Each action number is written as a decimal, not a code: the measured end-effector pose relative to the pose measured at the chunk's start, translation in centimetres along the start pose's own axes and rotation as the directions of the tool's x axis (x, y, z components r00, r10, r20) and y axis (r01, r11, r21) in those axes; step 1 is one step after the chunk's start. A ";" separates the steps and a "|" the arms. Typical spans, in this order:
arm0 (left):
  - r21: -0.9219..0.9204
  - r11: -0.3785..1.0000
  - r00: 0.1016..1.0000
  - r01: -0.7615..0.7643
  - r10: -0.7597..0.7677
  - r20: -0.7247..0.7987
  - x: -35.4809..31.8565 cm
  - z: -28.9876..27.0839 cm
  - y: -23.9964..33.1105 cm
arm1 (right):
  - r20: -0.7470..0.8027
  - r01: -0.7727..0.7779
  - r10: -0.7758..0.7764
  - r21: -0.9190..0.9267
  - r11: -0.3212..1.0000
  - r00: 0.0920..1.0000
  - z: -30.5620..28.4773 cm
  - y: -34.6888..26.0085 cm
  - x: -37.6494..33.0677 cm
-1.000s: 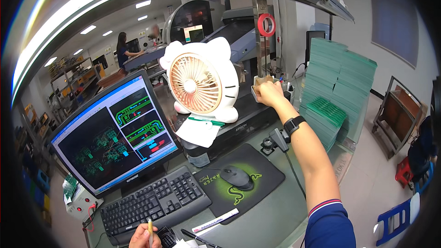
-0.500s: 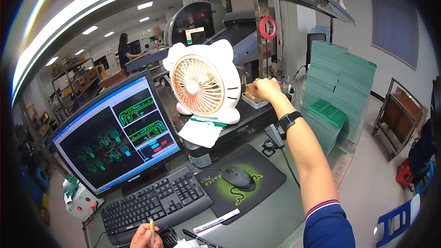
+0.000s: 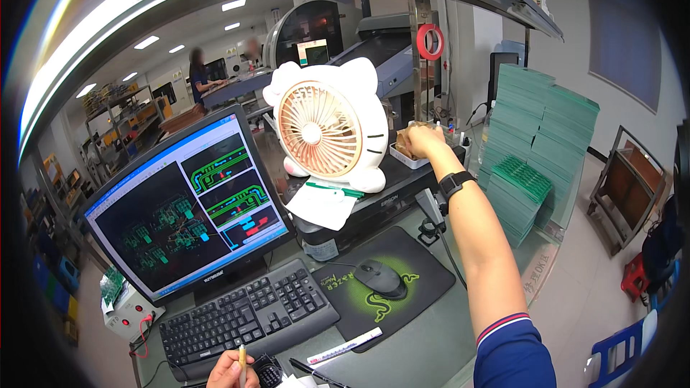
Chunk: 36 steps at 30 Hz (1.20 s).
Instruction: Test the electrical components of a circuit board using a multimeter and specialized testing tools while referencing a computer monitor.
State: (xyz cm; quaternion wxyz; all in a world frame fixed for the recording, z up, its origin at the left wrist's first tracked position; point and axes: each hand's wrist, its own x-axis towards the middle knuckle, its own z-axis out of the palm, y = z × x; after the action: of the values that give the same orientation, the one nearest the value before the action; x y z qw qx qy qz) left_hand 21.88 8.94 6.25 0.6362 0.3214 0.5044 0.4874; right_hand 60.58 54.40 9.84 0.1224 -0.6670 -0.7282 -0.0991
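My left hand, at the lower edge, is closed around a thin pen-like tool with a yellowish shaft, held upright in front of the black keyboard. My right arm stretches far out, a dark watch on its wrist. At its end my right hand is over a small white tray on the black printer-like box. The fingers are bent together beside something brownish in the tray; what they grip, if anything, is hidden.
A white cat-shaped fan stands left of the tray. Nearer are a monitor, a mouse on its pad and a white marker. Tall stacks of green boards rise at the right. Two people work in the background.
The whole scene has shifted slightly to the right in view. My right hand remains at the tray, its fingers slightly lower over it. My left hand still holds the pen-like tool.
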 end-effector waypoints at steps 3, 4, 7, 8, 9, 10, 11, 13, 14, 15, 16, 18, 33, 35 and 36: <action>0.003 1.000 1.000 0.004 -0.004 0.004 -0.1 0.0 0.1 | -0.088 -0.018 0.033 0.163 0.986 0.996 0.3 1.3 0.7; 0.000 1.000 1.000 0.007 -0.007 0.009 -0.1 -0.1 0.1 | -0.118 -0.025 0.060 0.280 0.960 0.991 0.2 1.7 0.6; -0.003 1.000 1.000 0.007 -0.007 0.022 -0.2 -0.2 -0.2 | -0.238 0.099 0.049 0.572 0.814 0.970 0.3 3.3 -0.1; -0.007 1.000 1.000 0.009 -0.008 0.027 -0.2 -0.3 -0.2 | -0.284 0.176 0.060 0.731 0.659 0.957 -0.2 3.3 -0.4; -0.001 1.000 1.000 0.005 -0.005 0.030 -0.2 -0.3 -0.2 | -0.258 0.173 0.077 0.811 0.560 0.963 -0.5 3.3 -0.9; 0.005 1.000 0.999 0.003 -0.004 0.035 -0.2 -0.3 -0.3 | -0.257 0.168 0.079 0.806 0.567 0.963 -0.7 3.4 -1.6; 0.016 1.000 1.000 -0.011 0.011 0.015 -0.2 -0.2 -0.5 | -0.238 0.189 0.061 0.882 0.432 0.969 -1.3 3.0 -2.6; -0.032 0.999 0.995 0.012 -0.009 0.097 -0.3 -1.2 -0.1 | -0.153 0.140 0.035 0.958 0.249 0.988 -2.8 2.2 -5.3; -0.076 0.997 0.984 0.035 -0.021 0.175 -0.6 -1.8 -0.2 | -0.146 0.134 0.029 0.959 0.252 0.989 -3.5 1.8 -6.6; -0.020 0.999 0.988 -0.037 0.040 0.147 -0.5 -2.2 -1.3 | -0.142 0.137 0.029 0.980 0.145 0.989 -4.0 1.3 -8.0; 0.004 1.000 0.985 -0.023 0.022 0.168 -0.4 -2.8 -1.4 | -0.136 0.135 0.020 0.990 0.035 0.991 -4.6 0.2 -9.4; -0.029 0.999 0.979 -0.023 0.028 0.204 -0.3 -3.0 -1.4 | -0.120 0.104 -0.084 0.979 -0.175 0.989 -5.5 -1.8 -12.8; 0.180 0.805 0.803 -0.565 0.487 0.343 -5.5 -5.5 1.3 | -0.134 -0.290 -0.613 0.789 -0.542 0.779 -11.5 -29.1 -37.9; 0.141 0.799 0.781 -0.584 0.507 0.366 -5.8 -6.2 0.9 | -0.142 -0.318 -0.612 0.751 -0.579 0.778 -11.4 -30.4 -38.9; 0.132 0.783 0.767 -0.608 0.535 0.355 -6.0 -6.1 0.8 | -0.142 -0.328 -0.613 0.740 -0.587 0.777 -11.5 -30.8 -39.3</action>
State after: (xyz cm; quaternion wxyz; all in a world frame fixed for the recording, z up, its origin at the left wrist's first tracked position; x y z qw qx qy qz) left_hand 15.70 3.04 7.15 0.4809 0.6042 0.3347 0.5400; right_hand 33.56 10.82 9.19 0.4077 -0.0215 -0.5154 0.7534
